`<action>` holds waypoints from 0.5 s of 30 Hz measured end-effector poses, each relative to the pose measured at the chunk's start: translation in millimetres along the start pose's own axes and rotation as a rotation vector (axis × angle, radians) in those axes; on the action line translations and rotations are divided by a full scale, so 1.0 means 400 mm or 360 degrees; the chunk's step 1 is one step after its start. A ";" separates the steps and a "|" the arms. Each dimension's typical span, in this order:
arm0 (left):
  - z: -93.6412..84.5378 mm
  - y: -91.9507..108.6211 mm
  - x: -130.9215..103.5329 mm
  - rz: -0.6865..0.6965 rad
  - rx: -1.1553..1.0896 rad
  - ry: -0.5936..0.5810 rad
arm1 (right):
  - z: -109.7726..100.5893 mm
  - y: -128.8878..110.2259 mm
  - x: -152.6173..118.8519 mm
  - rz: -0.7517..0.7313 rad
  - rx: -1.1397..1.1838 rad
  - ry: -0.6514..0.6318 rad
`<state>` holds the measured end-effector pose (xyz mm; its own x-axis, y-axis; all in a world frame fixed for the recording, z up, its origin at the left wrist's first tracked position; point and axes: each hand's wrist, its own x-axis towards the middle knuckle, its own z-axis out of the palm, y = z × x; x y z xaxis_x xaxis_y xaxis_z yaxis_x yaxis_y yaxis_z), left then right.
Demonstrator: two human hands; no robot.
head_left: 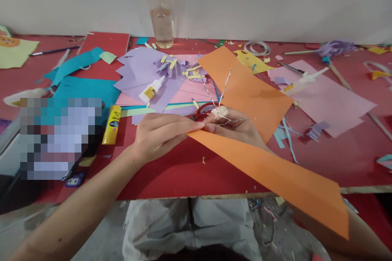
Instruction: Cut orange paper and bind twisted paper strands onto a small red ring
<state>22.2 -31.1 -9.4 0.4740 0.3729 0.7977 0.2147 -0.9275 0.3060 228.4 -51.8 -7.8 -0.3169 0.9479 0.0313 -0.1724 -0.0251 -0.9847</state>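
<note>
My left hand (162,132) pinches the narrow end of a long orange paper strip (275,171) between thumb and fingers. At the same end, my right hand (241,128) is closed on the strip, its fingertips close to the left ones. The strip slants down over my right forearm and widens toward its far end. A piece of twisted wire (226,87) with several prongs sticks up from my right hand, with a pale lump (219,112) at its middle. Just behind my fingers lies a pair of red-handled scissors (202,108), partly hidden.
An orange sheet (245,89) lies behind my right hand. A yellow glue stick (112,124) and a small white glue bottle (151,89) are to the left. A tall container of liquid (162,28) stands by the wall. Pink sheets (324,98) and paper scraps cover the right side.
</note>
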 end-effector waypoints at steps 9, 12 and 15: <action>0.000 0.008 -0.002 -0.0157 0.0096 -0.0061 | -0.017 0.029 0.003 0.0041 -0.0034 -0.0044; 0.001 0.007 -0.002 -0.0195 0.0094 -0.0041 | -0.017 0.037 0.003 -0.0010 -0.0065 -0.0027; 0.001 0.006 -0.002 -0.0207 0.0059 -0.0011 | -0.016 0.037 0.007 -0.0070 -0.0019 -0.0050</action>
<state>22.7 -33.7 -9.6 0.4458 0.4904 0.7489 0.3060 -0.8697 0.3873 231.1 -47.6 -23.6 -0.3384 0.9376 0.0797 -0.1755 0.0204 -0.9843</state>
